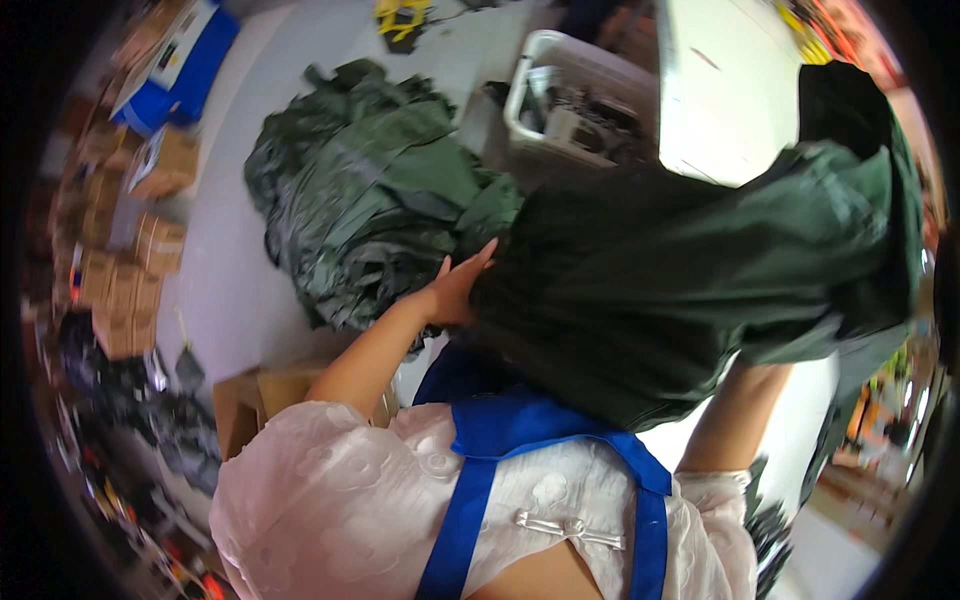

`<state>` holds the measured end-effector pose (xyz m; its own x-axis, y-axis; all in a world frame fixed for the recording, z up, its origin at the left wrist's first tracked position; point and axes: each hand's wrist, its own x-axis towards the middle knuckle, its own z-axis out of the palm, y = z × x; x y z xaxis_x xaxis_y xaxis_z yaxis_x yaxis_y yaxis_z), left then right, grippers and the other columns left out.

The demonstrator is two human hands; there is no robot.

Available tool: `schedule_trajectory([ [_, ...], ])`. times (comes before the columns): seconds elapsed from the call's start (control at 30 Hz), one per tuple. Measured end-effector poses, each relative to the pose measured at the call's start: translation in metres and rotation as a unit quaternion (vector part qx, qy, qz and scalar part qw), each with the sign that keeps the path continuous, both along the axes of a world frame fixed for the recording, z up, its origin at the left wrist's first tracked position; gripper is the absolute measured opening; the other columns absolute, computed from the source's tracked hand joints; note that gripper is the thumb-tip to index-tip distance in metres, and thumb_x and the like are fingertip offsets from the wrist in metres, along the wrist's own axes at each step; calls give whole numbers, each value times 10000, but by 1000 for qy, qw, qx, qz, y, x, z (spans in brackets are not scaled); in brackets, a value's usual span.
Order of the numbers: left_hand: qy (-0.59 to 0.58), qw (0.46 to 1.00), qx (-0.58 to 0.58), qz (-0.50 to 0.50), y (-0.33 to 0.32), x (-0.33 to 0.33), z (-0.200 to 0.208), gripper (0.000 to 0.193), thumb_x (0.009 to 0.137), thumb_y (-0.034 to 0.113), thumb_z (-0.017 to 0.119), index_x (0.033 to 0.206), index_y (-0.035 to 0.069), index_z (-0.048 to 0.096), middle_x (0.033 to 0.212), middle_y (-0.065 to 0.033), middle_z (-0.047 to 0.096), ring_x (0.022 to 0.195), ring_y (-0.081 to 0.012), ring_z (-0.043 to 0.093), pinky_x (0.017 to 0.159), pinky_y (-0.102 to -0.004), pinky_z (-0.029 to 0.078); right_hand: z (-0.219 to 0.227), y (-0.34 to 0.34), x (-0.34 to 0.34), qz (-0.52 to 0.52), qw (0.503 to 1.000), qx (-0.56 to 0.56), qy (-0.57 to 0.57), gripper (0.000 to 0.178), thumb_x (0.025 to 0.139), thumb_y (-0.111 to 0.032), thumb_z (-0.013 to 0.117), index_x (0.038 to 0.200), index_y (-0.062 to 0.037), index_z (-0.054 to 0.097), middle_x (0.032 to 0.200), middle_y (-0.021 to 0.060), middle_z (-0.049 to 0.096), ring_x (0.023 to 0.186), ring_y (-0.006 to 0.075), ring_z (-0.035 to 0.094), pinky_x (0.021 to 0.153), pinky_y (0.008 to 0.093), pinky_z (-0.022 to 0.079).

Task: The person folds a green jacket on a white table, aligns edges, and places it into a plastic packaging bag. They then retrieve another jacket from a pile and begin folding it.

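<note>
We press our left hand flat, fingers open, against the dark green garment lifted before our chest. Our right hand is hidden beneath it, so we cannot tell its grip. More green garments lie heaped on the floor.

Big dark green garment, kind of a raincoat-looking fabric, bunched up and held in the air in front of the person's chest. It's slightly shiny and creased, hanging across the right half of the view, a black part at its upper right end.

Pale floor, stacked cardboard boxes
</note>
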<state>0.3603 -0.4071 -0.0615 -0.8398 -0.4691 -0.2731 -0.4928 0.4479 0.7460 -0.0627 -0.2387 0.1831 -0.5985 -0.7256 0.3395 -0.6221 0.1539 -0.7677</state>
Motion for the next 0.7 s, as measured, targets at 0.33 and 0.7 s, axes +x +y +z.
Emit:
schedule_trajectory([
  [0.33,375,887,-234,-132,-47,-126,251,422,657,91,764,1042,14,611,1004,-148,655,914,-315,650,793,-357,519,201,306,-111,-332,925,-183,23,562,854,-274,650,1327,-21,484,1270,98,539,1142,233,509,1001,358,389],
  [0.7,169,713,213,-646,283,-262,83,686,836,282,658,1327,-35,299,1237,-236,514,1122,-390,514,928,-441,436,136,436,-166,-343,935,-55,-67,583,843,-287,702,1325,-32,497,1232,62,571,1083,177,546,983,314,410],
])
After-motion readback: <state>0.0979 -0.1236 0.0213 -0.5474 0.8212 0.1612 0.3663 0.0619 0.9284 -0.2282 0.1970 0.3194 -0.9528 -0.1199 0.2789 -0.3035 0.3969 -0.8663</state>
